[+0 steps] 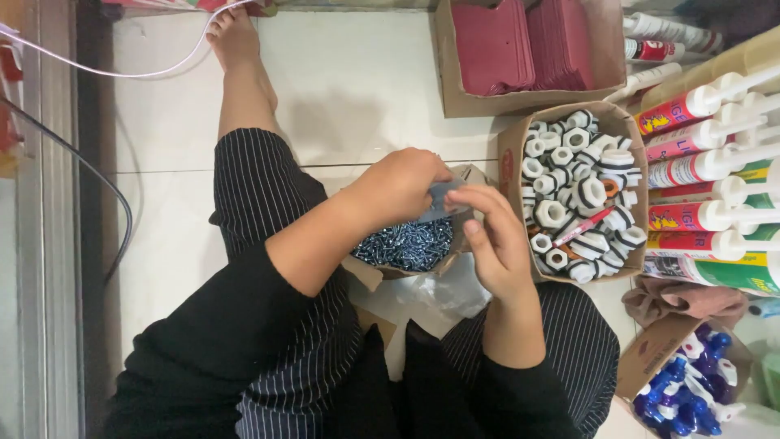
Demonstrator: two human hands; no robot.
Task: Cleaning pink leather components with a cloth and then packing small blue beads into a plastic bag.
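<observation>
A small grey-blue packet (439, 199) sits between the person's two hands, just above an open cardboard box of dark screws (406, 244) that rests between their knees. The left hand (398, 185) has its fingers curled tight around the packet's left end, pinching it. The right hand (494, 236) meets it from the other side, thumb and forefinger closed narrowly on the packet's right edge, the remaining fingers loosely bent beneath. Crumpled clear plastic (447, 291) lies under the right wrist. Just right of the hands stands a carton of white hexagonal plastic nuts (577, 191), and beyond it a row of sealant tubes (707, 171). Further up the tiled floor (357, 81) is a box of dark red pads (520, 49).
</observation>
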